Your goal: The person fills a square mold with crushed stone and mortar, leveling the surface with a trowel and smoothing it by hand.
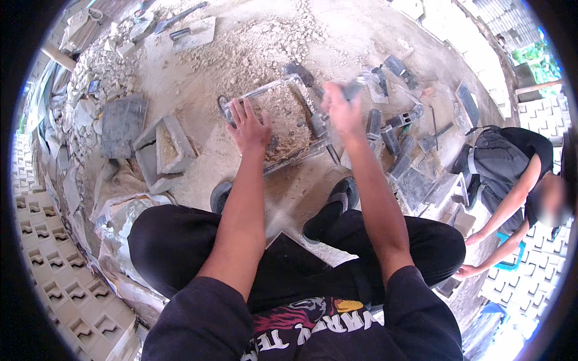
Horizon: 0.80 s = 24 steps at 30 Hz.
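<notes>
A square metal-framed mould (288,161) lies on the ground in front of me, filled with crumbly brown material (289,120). My left hand (248,127) rests with fingers spread over the mould's left side, partly on the rim and partly on the material. Above the right side of the mould, my right hand (343,111) is closed round a grey hand tool (354,89). The tool is smeared by motion, and its exact kind cannot be made out.
Several dark blocks and mould pieces (391,141) lie to the right. On the left are a grey trough-like mould (165,150), a dark flat slab (123,128) and rubble (105,78). A trowel (180,35) lies on a far board. Another person (506,174) bends at the right.
</notes>
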Tool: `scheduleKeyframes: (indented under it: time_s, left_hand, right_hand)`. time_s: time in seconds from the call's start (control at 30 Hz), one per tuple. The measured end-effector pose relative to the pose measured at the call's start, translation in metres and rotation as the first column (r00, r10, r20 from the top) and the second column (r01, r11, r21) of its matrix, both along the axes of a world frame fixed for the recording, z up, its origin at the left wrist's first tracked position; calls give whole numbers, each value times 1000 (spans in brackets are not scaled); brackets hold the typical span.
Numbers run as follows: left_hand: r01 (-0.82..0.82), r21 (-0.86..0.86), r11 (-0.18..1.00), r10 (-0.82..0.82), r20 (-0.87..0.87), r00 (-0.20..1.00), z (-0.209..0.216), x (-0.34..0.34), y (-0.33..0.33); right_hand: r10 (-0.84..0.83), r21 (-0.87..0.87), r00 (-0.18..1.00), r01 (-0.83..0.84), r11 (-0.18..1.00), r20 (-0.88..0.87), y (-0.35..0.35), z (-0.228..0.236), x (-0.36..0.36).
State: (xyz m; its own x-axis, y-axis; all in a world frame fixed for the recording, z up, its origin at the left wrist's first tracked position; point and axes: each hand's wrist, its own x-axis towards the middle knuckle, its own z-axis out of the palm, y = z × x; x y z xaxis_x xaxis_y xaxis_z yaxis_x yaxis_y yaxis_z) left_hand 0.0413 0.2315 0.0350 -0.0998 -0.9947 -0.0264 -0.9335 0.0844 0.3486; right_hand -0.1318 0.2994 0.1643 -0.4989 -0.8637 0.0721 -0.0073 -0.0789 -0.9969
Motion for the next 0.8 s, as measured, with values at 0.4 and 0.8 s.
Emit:
scheduleKeyframes:
  time_s: [0.4,0.8]
  left_hand:
    - [-10,-30,1000,9,-36,999,-3,-3,-1]
    - [-10,-36,999,8,-40,999,2,-1,-1]
  right_hand:
    - [-64,40,994,61,997,87,2,-1,25]
    - [-234,78,966,243,967,-113,-4,26,71]
